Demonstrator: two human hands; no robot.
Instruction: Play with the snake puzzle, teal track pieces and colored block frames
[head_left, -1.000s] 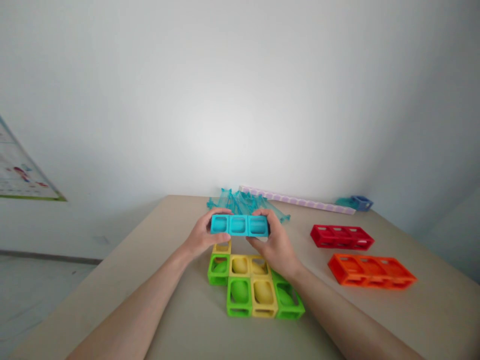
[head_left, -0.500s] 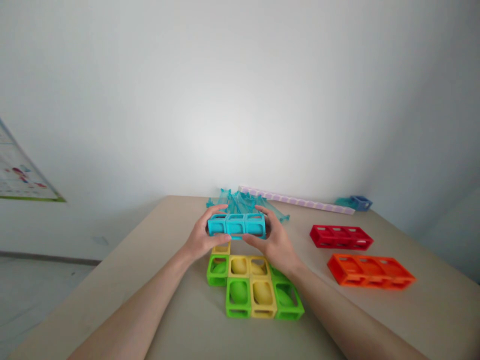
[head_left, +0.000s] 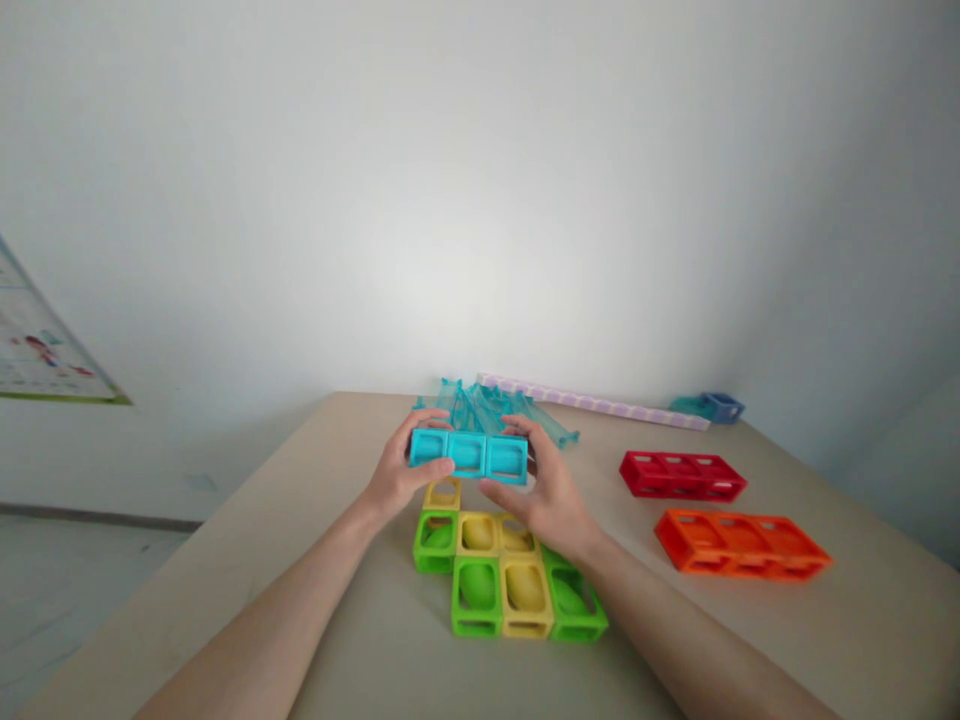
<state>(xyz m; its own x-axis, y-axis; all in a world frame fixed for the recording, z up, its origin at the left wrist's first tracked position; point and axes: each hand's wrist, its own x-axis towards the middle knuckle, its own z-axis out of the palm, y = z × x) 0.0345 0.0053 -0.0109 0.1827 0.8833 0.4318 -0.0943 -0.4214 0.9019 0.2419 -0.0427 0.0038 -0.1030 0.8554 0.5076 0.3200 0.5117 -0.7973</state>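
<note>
Both hands (head_left: 551,490) grip cyan block (head_left: 468,455).

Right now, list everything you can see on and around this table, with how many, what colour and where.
cyan block: 1, three cells, held above the table's middle
green and yellow blocks: joined cluster, table middle, under the hands
red block: 1, right side
orange block: 1, right, nearer than red
clear teal pieces: pile, far middle
lilac strip: 1, far edge
blue piece: 1, far right corner
table: 1, beige
poster: 1, left wall
left hand: grips cyan block's left end
right hand: grips its right end
</note>
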